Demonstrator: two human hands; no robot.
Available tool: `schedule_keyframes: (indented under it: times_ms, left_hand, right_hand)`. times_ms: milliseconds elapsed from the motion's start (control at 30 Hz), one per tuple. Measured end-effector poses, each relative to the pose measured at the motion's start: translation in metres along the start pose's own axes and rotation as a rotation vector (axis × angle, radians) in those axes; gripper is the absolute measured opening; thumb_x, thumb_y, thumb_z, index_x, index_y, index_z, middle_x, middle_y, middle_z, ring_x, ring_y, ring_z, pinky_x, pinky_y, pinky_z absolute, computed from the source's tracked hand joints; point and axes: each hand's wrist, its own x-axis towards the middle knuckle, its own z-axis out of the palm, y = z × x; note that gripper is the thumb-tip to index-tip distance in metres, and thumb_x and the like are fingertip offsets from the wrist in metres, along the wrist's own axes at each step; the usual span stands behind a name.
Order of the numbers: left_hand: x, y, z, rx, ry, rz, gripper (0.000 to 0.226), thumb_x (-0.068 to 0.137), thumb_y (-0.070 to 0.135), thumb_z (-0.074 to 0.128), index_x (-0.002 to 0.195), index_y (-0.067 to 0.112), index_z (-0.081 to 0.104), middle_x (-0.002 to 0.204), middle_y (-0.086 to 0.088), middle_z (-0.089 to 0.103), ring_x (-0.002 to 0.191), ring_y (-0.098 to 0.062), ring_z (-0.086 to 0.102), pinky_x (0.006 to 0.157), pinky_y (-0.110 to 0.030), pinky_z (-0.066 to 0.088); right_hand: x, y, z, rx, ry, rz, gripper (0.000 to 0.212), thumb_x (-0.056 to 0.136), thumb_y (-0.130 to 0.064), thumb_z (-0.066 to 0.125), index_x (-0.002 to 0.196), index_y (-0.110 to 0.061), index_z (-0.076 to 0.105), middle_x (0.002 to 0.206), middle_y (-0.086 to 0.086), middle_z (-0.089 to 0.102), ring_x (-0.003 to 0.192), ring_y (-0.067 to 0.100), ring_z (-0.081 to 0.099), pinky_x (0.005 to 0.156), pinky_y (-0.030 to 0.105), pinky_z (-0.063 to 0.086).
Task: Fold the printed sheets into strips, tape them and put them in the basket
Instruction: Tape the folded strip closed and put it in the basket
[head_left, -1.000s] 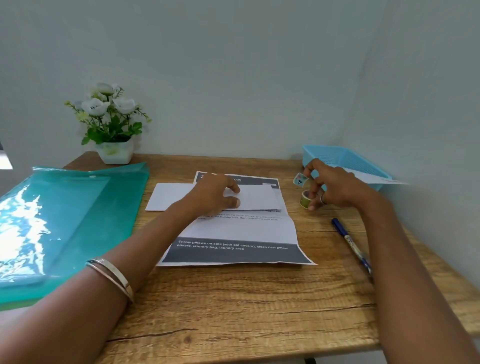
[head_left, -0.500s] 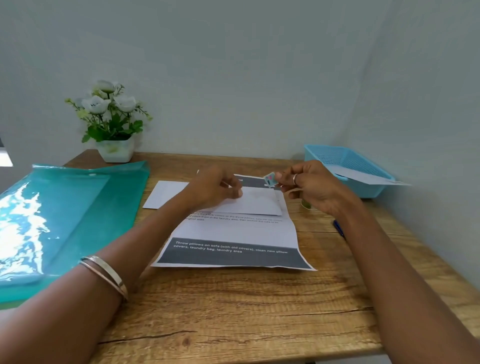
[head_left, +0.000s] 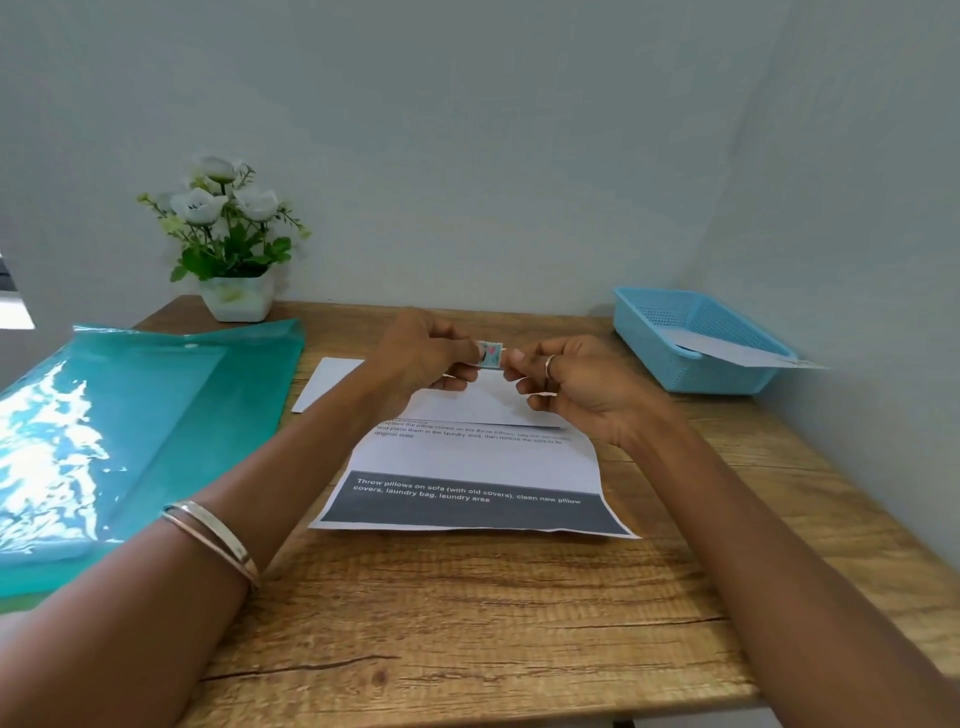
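- While both hands hover above the folded sheet, the left hand (head_left: 421, 358) and right hand (head_left: 566, 379) pinch a small piece of tape (head_left: 491, 355) between them, each by thumb and forefinger, the other fingers curled.
- The tape is pale blue with a pink mark and a zigzag edge; it is stretched between the 2 hands, clear of the paper.
- The right hand wears a ring (head_left: 549, 362); the left forearm carries 2 bangles (head_left: 215, 535).
- The sheet (head_left: 467, 467) lies at the middle of the table (head_left: 467, 623), its far part folded over so a blank white back faces up.
- Its near edge has a dark band printed in white: "Throw pillows on sofa (with old covers), clean new pillow covers, laundry bag, laundry area".
- Above that, small text includes "in the laundry area"; the rest is too blurred to read.
- A white strip (head_left: 324, 382) pokes out from behind the left forearm, on the table.
- The blue basket (head_left: 675, 364) sits far right by the wall, with a folded strip (head_left: 737, 352) inside, 1 end overhanging the rim.
- A glossy green folder (head_left: 104, 441) lies at left, and a pot of white flowers (head_left: 228, 249) stands at the far left corner.
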Motion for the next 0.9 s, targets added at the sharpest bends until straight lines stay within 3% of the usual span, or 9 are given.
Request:
schedule_keyframes:
  times_ms: [100,233,367,467,567,700,800,900]
  left_hand:
    - [0.003,-0.003,-0.001,0.111,0.016,0.071,0.005,0.086,0.003,0.065,0.09,0.001,0.068,0.073,-0.009,0.068,0.062,-0.014,0.064,0.068,-0.029,0.057]
    - [0.004,-0.004,0.0,0.458,-0.008,0.259,0.018,0.088,0.0,0.059,0.1,0.005,0.071,0.079,-0.009,0.068,0.06,-0.009,0.06,0.072,-0.031,0.056]
    - [0.003,-0.003,0.004,0.656,-0.048,0.416,0.026,0.089,0.005,0.058,0.112,0.012,0.069,0.077,-0.006,0.07,0.061,-0.005,0.057,0.079,-0.027,0.051]
    - [0.003,-0.003,0.007,0.663,-0.048,0.449,0.038,0.088,0.005,0.06,0.126,0.01,0.058,0.071,-0.001,0.065,0.062,-0.004,0.057,0.074,-0.026,0.051]
    - [0.004,-0.002,0.008,0.561,-0.043,0.431,0.043,0.083,-0.001,0.063,0.124,0.009,0.054,0.07,-0.006,0.066,0.059,-0.005,0.059,0.066,-0.023,0.052]
    - [0.008,-0.006,0.009,0.531,0.008,0.437,0.04,0.083,0.007,0.068,0.121,0.011,0.057,0.08,-0.006,0.068,0.064,-0.007,0.06,0.071,-0.027,0.053]
    - [0.012,-0.008,0.013,0.633,0.017,0.446,0.028,0.083,0.015,0.07,0.11,0.01,0.065,0.094,-0.002,0.068,0.078,-0.01,0.058,0.075,-0.02,0.045]
    - [0.012,-0.013,0.019,0.711,-0.091,0.469,0.019,0.086,0.018,0.067,0.102,0.008,0.07,0.099,-0.003,0.069,0.083,-0.011,0.056,0.067,-0.012,0.039]
  right_hand:
    - [-0.002,0.0,-0.001,-0.114,0.047,0.007,0.015,0.087,-0.014,0.067,0.091,-0.001,0.072,0.083,0.011,0.068,0.065,0.013,0.057,0.059,0.024,0.048]
    - [0.0,-0.002,-0.011,-0.19,0.225,-0.218,0.009,0.086,-0.016,0.069,0.087,-0.007,0.071,0.076,0.003,0.066,0.068,0.011,0.059,0.063,0.022,0.049]
    - [-0.001,-0.004,-0.009,-0.2,0.13,-0.289,0.014,0.077,-0.005,0.077,0.088,-0.008,0.07,0.071,0.005,0.068,0.065,0.012,0.061,0.067,0.023,0.051]
    - [0.0,-0.001,-0.001,-0.303,0.064,-0.265,0.023,0.076,0.012,0.07,0.089,-0.005,0.065,0.067,0.005,0.071,0.06,0.008,0.065,0.061,0.021,0.049]
    - [0.002,0.0,0.003,-0.368,0.059,-0.278,0.027,0.078,0.02,0.06,0.091,-0.003,0.061,0.071,0.013,0.072,0.058,0.009,0.067,0.056,0.022,0.048]
    - [0.001,-0.002,-0.001,-0.327,0.093,-0.295,0.032,0.073,0.024,0.054,0.086,-0.005,0.057,0.072,0.018,0.07,0.06,0.017,0.067,0.059,0.029,0.049]
    - [0.002,-0.003,-0.016,-0.268,0.196,-0.267,0.024,0.073,0.016,0.066,0.078,-0.007,0.062,0.065,0.008,0.069,0.062,0.019,0.064,0.062,0.03,0.048]
    - [0.007,0.002,-0.032,-0.254,0.304,-0.172,0.015,0.076,0.005,0.072,0.08,-0.01,0.069,0.072,0.003,0.073,0.069,0.017,0.067,0.067,0.03,0.052]
